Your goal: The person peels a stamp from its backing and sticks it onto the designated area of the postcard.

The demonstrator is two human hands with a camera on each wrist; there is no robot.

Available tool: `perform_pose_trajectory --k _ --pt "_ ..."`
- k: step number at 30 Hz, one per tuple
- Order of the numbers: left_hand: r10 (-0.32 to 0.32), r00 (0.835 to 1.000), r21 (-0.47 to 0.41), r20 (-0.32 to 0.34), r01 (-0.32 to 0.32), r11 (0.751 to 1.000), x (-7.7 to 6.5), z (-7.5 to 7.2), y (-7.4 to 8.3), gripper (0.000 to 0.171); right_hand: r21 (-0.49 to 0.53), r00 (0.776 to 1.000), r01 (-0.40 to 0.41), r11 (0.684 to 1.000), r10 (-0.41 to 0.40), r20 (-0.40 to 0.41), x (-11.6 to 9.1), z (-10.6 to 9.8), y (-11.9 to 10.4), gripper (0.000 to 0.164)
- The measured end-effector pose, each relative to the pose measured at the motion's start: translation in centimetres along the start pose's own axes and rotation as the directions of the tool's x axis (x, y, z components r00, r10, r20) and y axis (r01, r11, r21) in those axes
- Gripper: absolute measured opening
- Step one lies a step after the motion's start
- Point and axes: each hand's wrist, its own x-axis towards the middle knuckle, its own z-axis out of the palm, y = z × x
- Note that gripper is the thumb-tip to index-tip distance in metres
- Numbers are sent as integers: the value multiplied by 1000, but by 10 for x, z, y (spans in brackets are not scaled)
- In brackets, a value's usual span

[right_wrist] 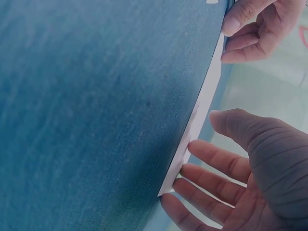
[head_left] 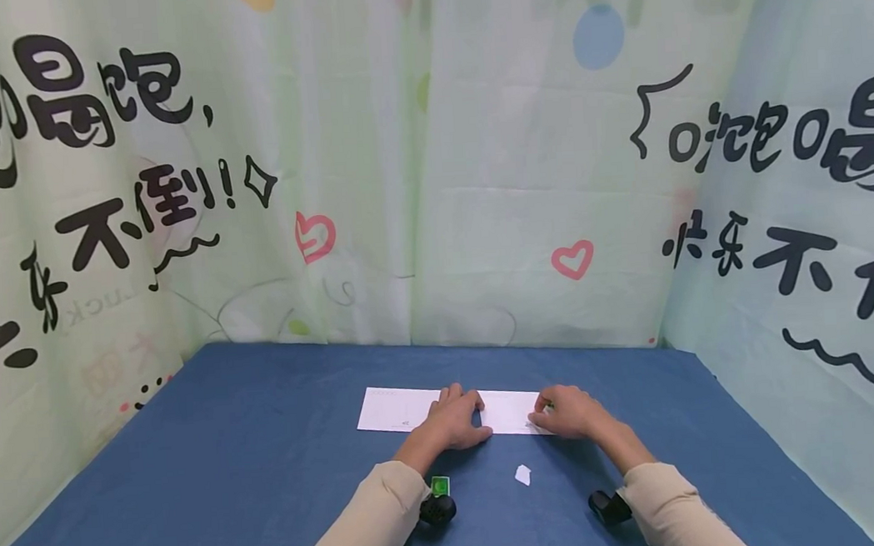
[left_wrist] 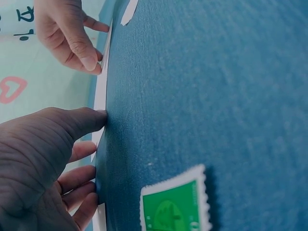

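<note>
Two white, envelope-like rectangles of paper lie in a row on the blue table. My left hand (head_left: 453, 418) rests between them, its fingers over the left paper (head_left: 396, 407) and its thumb at the near edge of the right paper (head_left: 504, 411). At the right paper's far right end, my right hand (head_left: 569, 413) touches it with its fingertips; in the right wrist view the fingers are extended and the thumb (right_wrist: 231, 122) stands apart. A small green spot shows by those fingers, too small to identify. Near my left wrist lies a green stamp (left_wrist: 168, 209) with a white perforated border.
A small white paper scrap (head_left: 523, 475) lies on the blue cloth (head_left: 230, 453) between my forearms. Black wrist cameras hang under both cuffs. Pale printed curtains (head_left: 476, 179) enclose the table at the back and sides.
</note>
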Motion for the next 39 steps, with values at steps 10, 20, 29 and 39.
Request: perform_pose_trajectory --k 10,20,29,39 --pt "-2 1000 -13 4 2 1000 -1 0 -1 33 13 1000 -5 1000 5 5 -1 3 1 16" --pt "-2 1000 -11 3 2 1000 -1 0 -1 33 3 1000 -20 1000 20 -8 -4 2 -2 18" --pt "-1 1000 -10 -6 1 1000 -2 0 -2 33 -9 999 -5 1000 5 -34 -3 5 1 19" --pt "1 1000 -14 -2 -1 1000 0 0 -2 34 179 985 -47 983 75 -154 -6 1 10 28"
